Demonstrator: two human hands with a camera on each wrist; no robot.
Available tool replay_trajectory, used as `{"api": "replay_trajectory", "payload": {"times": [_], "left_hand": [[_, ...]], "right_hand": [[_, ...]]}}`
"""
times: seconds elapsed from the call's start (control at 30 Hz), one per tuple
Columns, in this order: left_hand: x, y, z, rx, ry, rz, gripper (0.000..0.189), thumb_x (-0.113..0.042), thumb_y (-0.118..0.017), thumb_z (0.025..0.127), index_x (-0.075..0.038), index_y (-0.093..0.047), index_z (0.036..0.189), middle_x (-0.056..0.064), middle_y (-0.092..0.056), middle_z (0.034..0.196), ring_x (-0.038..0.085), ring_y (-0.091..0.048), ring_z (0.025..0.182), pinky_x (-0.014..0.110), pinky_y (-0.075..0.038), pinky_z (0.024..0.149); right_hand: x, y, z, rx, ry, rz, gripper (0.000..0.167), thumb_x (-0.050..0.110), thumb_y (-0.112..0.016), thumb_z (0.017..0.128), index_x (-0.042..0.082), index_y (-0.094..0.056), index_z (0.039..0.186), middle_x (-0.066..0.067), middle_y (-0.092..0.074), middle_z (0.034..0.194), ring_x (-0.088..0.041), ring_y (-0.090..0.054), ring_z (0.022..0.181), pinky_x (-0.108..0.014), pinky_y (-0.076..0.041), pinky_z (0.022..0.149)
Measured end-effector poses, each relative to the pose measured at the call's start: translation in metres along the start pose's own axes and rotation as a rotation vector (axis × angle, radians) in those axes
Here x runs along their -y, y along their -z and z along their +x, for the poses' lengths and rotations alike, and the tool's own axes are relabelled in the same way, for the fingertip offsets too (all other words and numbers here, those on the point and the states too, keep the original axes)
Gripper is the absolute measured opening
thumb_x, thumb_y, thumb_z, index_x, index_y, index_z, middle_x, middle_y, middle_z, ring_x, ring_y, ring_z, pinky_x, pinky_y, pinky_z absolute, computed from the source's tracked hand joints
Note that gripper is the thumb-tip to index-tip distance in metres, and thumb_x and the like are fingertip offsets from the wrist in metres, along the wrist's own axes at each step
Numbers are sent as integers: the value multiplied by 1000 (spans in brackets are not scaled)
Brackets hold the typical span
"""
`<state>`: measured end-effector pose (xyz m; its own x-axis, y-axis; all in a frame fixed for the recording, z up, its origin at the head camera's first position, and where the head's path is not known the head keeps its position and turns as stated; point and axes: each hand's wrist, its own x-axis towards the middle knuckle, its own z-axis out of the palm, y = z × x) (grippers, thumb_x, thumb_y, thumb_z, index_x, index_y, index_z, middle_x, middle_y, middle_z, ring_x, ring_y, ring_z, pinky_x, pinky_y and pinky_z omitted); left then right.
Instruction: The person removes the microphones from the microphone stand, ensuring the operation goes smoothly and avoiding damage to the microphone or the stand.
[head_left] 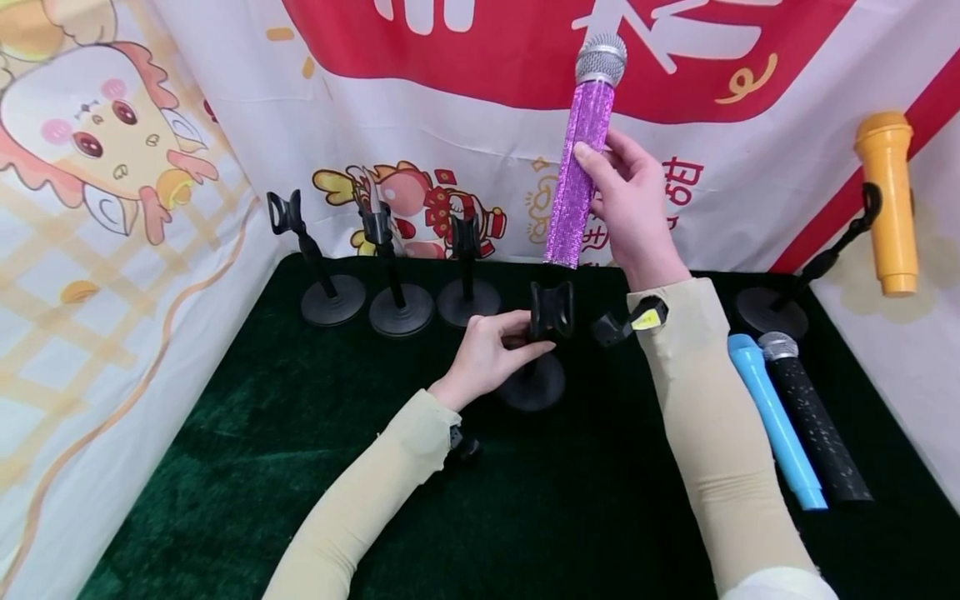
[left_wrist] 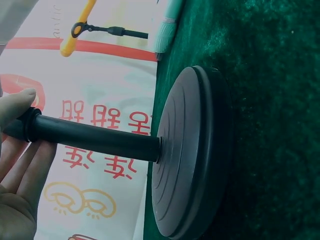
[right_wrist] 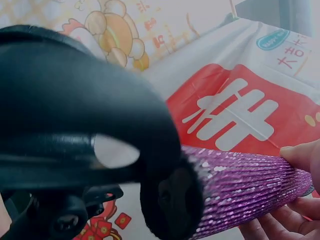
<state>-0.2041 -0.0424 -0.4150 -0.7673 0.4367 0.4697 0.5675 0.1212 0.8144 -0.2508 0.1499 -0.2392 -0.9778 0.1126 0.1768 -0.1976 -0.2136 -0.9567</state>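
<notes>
My right hand (head_left: pixel 633 196) pinches a purple glittery microphone (head_left: pixel 581 167) by its handle, silver mesh head up and slightly tilted. Its lower end is above the black clip (head_left: pixel 551 308) of a microphone stand (head_left: pixel 534 385); in the head view a small gap shows between them. My left hand (head_left: pixel 487 354) grips this stand just below the clip. The left wrist view shows thumb and fingers about the top of the post (left_wrist: pixel 95 137), with the round base on the cloth. Close up in the right wrist view, the clip (right_wrist: pixel 75 100) partly covers the microphone's lower end (right_wrist: pixel 245 190).
Several black stands stand at the back left, one being this stand (head_left: pixel 333 298). At the right, a stand (head_left: pixel 772 310) holds an orange microphone (head_left: pixel 888 204). A blue microphone (head_left: pixel 776 425) and a black one (head_left: pixel 813 417) lie beside my right forearm on the dark green cloth (head_left: pixel 247 467).
</notes>
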Motion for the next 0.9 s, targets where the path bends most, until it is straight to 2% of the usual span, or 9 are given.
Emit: {"api": "replay_trajectory", "payload": {"times": [0.23, 0.5, 0.7, 0.9], "left_hand": [[1, 0, 0, 1, 1, 8, 26, -23, -77, 93, -15, -75, 118, -6, -74, 111, 5, -72, 93, 26, -59, 82], [1, 0, 1, 2, 7, 12, 25, -21, -78, 93, -14, -75, 117, -5, -74, 110, 6, -72, 93, 26, -59, 81], [0, 0, 1, 3, 12, 3, 25, -21, -78, 93, -13, -75, 116, 2, -75, 110, 11, -73, 93, 26, -59, 81], [1, -1, 1, -2, 10, 5, 25, -24, -78, 93, -14, -75, 115, 9, -75, 109, 6, -72, 92, 25, -59, 81]], "right_hand": [[-2, 5, -2, -14, 17, 39, 52, 19, -79, 92, 13, -60, 140, -13, -60, 120, -23, -66, 102, -33, -61, 79], [-6, 15, -7, -19, 33, 76, 53, 15, -82, 89, 11, -60, 137, -14, -60, 115, -23, -66, 95, -32, -62, 76], [-14, 30, -12, -23, 39, 75, 54, 13, -83, 88, 8, -60, 136, -15, -60, 112, -22, -67, 89, -30, -62, 72], [-23, 47, -18, -56, 7, 15, 59, 16, -84, 87, 7, -58, 139, -13, -60, 113, -21, -67, 92, -28, -61, 72]]}}
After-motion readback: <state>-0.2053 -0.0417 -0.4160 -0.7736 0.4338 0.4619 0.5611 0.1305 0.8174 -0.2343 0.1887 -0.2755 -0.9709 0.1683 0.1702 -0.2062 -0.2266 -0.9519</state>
